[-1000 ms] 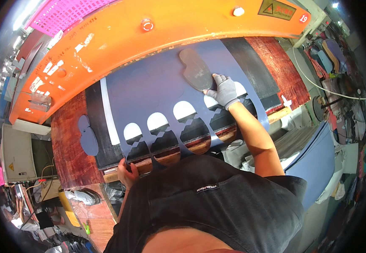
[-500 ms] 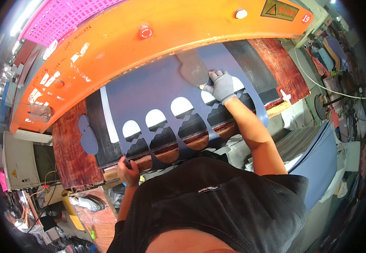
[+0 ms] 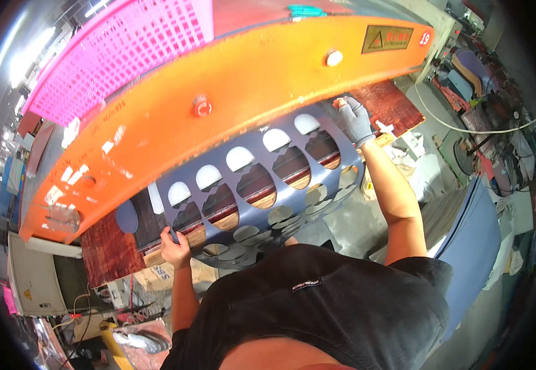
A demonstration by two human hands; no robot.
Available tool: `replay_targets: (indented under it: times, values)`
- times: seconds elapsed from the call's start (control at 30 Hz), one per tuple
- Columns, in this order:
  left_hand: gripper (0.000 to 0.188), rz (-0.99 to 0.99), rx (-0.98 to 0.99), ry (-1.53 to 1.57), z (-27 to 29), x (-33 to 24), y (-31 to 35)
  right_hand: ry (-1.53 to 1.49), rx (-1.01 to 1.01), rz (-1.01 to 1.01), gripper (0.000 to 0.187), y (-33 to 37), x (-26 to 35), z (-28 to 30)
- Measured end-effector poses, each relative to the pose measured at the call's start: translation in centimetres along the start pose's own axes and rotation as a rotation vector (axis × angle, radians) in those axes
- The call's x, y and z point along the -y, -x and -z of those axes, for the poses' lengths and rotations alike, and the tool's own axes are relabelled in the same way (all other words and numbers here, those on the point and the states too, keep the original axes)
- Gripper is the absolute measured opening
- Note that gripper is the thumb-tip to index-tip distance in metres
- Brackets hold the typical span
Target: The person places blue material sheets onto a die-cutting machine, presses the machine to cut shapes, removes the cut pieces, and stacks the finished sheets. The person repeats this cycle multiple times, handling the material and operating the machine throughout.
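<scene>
A blue-grey sheet (image 3: 257, 188) with rows of sole-shaped holes lies on the cutting bed, its near part hanging over the front edge. My bare left hand (image 3: 177, 248) pinches the sheet's near left corner. Over the black mat (image 3: 336, 110), beside the sheet's right edge, is my right hand (image 3: 357, 121) in a grey glove with bare fingertips. Its fingers are bent together; whatever they hold, if anything, cannot be made out. The orange press beam (image 3: 249, 77) spans the bed and hides the sheet's far part.
A pink basket (image 3: 126, 58) sits atop the machine. A loose blue-grey sole piece (image 3: 127, 217) lies left on the reddish board (image 3: 104, 246), partly under the beam. Stacked sheets (image 3: 465, 246) stand at my right, and a grey electrical box (image 3: 27, 271) is at left.
The beam now covers more of the bed, including where the sole-shaped cutting die lay. My right hand has left the die and moved right. My left hand still holds the sheet's corner.
</scene>
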State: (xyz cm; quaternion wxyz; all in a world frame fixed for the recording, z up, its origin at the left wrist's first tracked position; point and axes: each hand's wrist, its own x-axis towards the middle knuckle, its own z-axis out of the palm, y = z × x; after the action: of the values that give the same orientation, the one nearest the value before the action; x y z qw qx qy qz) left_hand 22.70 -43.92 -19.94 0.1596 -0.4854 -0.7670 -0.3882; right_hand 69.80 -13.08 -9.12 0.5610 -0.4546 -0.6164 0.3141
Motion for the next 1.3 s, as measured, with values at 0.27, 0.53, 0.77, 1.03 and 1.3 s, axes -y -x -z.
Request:
replay_targets:
  times: [0.27,0.53,0.77,1.03,1.3]
  values:
    - [0.027,-0.036,-0.068,-0.016,-5.9,2.3,-8.6,0.196,-0.065,0.228,0.030,-12.1,0.5,-1.5]
    - [0.025,-0.075,-0.046,-0.118,-6.8,3.3,-11.5,0.884,0.032,0.384,0.028,-1.6,-8.5,-0.9]
    - [0.030,0.059,0.079,-0.167,-5.9,2.7,-11.3,0.987,0.163,0.318,0.028,-3.0,-11.1,-0.5]
    - [0.033,0.124,0.152,-0.081,-5.7,2.1,-10.8,1.015,0.168,0.333,0.037,-2.9,-11.0,0.0]
    - [0.030,0.095,0.086,-0.072,-1.1,0.5,-2.0,0.844,0.166,0.462,0.032,4.5,-9.7,5.6]
